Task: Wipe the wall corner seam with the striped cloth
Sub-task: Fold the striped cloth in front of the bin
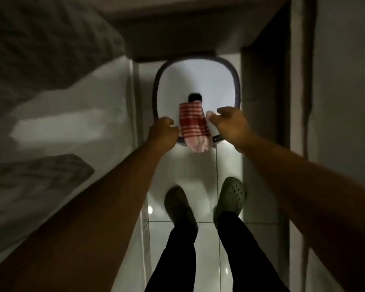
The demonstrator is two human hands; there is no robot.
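The red-and-white striped cloth (193, 125) hangs folded over the near rim of a white basin with a grey rim (238, 85) that stands on the floor. My left hand (162, 129) is curled at the rim just left of the cloth and seems to grip the rim. My right hand (228, 123) hovers at the cloth's right edge, thumb and fingers apart, holding nothing. A small dark object (195, 98) lies in the basin just beyond the cloth. A wall corner (243, 85) runs along the right of the basin.
I stand on glossy white floor tiles (207, 249) in a narrow gap, feet in green clogs (232, 197) just short of the basin. A bed with pale bedding (51, 123) fills the left side. A grey wall and door frame (299, 102) close off the right.
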